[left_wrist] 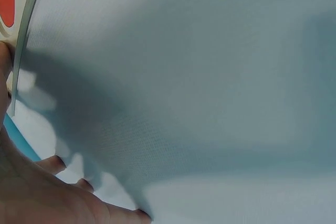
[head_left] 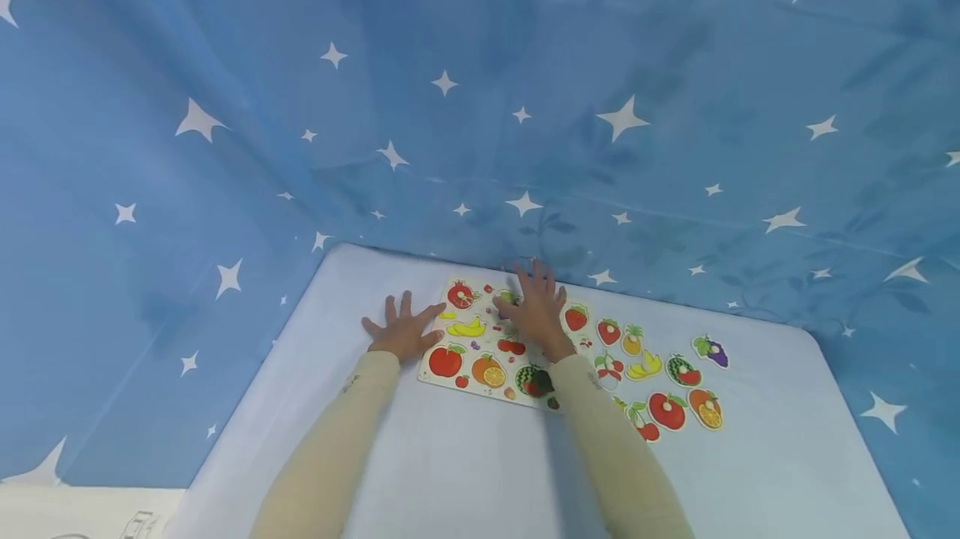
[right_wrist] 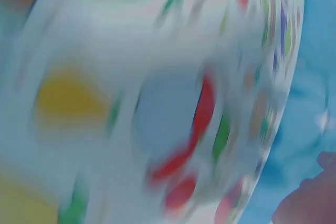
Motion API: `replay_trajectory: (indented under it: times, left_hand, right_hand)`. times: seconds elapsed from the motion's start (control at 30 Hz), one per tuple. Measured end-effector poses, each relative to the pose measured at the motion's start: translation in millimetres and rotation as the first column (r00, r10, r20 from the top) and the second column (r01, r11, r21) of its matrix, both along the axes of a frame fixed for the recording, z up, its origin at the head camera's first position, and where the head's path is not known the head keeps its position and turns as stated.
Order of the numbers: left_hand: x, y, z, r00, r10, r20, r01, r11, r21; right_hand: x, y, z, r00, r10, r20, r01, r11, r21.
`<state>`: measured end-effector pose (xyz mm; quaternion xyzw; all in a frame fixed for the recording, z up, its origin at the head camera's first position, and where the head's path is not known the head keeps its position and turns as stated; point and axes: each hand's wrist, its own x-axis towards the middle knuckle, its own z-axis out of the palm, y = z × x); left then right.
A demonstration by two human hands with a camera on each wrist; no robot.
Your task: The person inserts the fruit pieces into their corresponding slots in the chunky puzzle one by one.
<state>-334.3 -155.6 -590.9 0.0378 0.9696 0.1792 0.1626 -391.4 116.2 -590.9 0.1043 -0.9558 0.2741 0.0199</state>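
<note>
A white fruit puzzle board [head_left: 429, 374] lies on the table, printed with fruit such as an apple [head_left: 446, 361], bananas [head_left: 468, 328] and an orange [head_left: 489, 372]. At the board's left edge is my left hand [head_left: 405, 332], fingers spread, thumb and index finger close to that edge. In the left wrist view, the left hand [left_wrist: 58, 198] has its other fingertips on the tabletop. My right hand [head_left: 537, 314] is stretched over the upper right of the board with spread fingers, covering some pictures. The right wrist view is blurred; part of the right hand [right_wrist: 310, 198] shows at its corner.
Several loose fruit pieces with knobs lie right of the board, among them grapes [head_left: 711, 351], a watermelon [head_left: 683, 371], a red apple [head_left: 667, 411], an orange piece [head_left: 706, 409] and bananas [head_left: 645, 366]. A blue star-patterned curtain [head_left: 480, 147] hangs behind the pale table [head_left: 465, 464].
</note>
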Motion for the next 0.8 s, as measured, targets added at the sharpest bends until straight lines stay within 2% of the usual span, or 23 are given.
replay_trajectory:
  times: [0.17, 0.33, 0.5, 0.8]
  left_hand:
    - [-5.6, -3.9, -0.6, 0.999, 0.014, 0.031, -0.014, 1.000, 0.003]
    - [-9.1, -6.2, -5.9, 0.999, 0.016, 0.043, -0.017, 1.000, 0.021]
    - [-9.8, -5.3, -8.8, 0.999, 0.004, 0.043, -0.004, 1.000, 0.013]
    - [-1.3, 4.8, 3.7, 0.999, -0.004, 0.052, 0.004, 1.000, -0.002]
  right_hand:
    - [2.0, 58.7, 11.4, 0.999, -0.030, 0.019, 0.031, 0.999, -0.031]
    - [11.4, 126.8, 14.5, 0.996, -0.078, 0.049, 0.080, 0.996, -0.041]
    - [29.3, 191.3, 17.6, 0.986, -0.141, 0.088, 0.146, 0.988, -0.055]
    - [66.7, 282.1, 21.4, 0.942, -0.267, 0.204, 0.277, 0.961, -0.022]
